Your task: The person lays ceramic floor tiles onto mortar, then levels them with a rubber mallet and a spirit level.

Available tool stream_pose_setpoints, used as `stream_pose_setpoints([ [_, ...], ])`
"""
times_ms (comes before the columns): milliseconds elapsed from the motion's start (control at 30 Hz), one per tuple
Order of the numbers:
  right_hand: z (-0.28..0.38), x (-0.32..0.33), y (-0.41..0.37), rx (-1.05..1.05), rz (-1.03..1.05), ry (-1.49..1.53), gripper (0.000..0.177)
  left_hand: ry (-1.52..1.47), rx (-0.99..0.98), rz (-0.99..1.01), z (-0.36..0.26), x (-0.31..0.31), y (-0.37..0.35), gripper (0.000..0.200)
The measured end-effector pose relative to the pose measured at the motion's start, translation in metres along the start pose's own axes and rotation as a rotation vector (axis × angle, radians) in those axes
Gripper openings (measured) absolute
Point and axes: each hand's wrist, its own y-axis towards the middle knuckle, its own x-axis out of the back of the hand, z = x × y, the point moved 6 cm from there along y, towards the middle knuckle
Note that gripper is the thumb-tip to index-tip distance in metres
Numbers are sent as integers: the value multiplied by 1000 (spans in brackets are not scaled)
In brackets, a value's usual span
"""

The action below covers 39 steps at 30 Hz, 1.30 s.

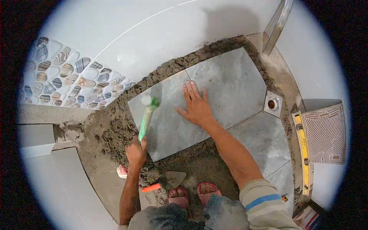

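My left hand [136,153] is closed round the green handle of a mallet [145,120]. The mallet's white and green head is over the left part of a grey floor tile [165,134], slightly blurred. Fingers spread, my right hand [195,103] lies flat on the grey tiles near the seam between the left tile and the right one [234,84]. Wet mortar [115,134] shows along the tiles' left and upper edges. Below the tiles lies a trowel [174,179] with an orange handle, close to my feet.
A square drain [273,103] sits at the tiles' right corner. Further right are a yellow spirit level [303,153] and a ridged tile [324,134] against the wall. Pebble-patterned tiles [73,78] cover the left wall. A metal bar [276,28] stands at the top right.
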Motion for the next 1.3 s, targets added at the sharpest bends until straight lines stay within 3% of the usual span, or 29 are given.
stream_pose_setpoints([
  [167, -1, -4, 0, 16, 32, -2, 86, -133, -19, -142, -27, 9, 13, 49],
  [233, 0, -6, 1, -4, 14, 44, 87, -200, -144, -432, -29, 9, 9, 47],
  [267, 1, -6, 1, 2, 22, 50, 87, -195, -107, -253, -29, 0, 16, 45],
  [367, 3, -5, 1, 4, 32, 38, 87, 69, -111, -96, -47, -10, 30, 44],
  [400, 3, -5, 0, 9, 22, 32, 88, 20, -45, -46, -55, -2, 30, 44],
  [500, 0, -6, 0, 11, 33, 1, 88, -99, -120, -174, -54, -2, 19, 43],
  [633, 2, -8, 2, 12, 17, -8, 88, 18, -85, -64, -38, -10, 7, 44],
  [733, -19, -18, -9, 106, 49, -64, 91, 160, -179, 50, -4, -19, -8, 44],
  [800, -37, -8, -35, 302, 170, -151, 97, 164, -150, 102, 16, -18, -23, 45],
  [833, -43, 6, -44, 300, 195, -157, 97, 151, -155, 68, 20, -9, -35, 46],
  [900, -53, 22, -62, 355, 498, -248, 98, 121, -165, 49, 29, -11, -52, 46],
  [1000, -61, 24, -67, 410, 577, -304, 101, 46, -212, 16, 46, -15, -66, 44],
  [1100, -59, 23, -67, 464, 500, -375, 104, -52, -209, 88, 47, -11, -63, 42],
  [1133, -60, 22, -68, 460, 499, -378, 104, -23, -465, -93, 34, 3, -72, 37],
  [1233, -58, 25, -69, 446, 490, -345, 106, -96, -480, -230, 20, 15, -85, 34],
  [1300, -59, 21, -67, 395, 530, -384, 107, -102, -469, -182, 32, -20, -78, 36],
])
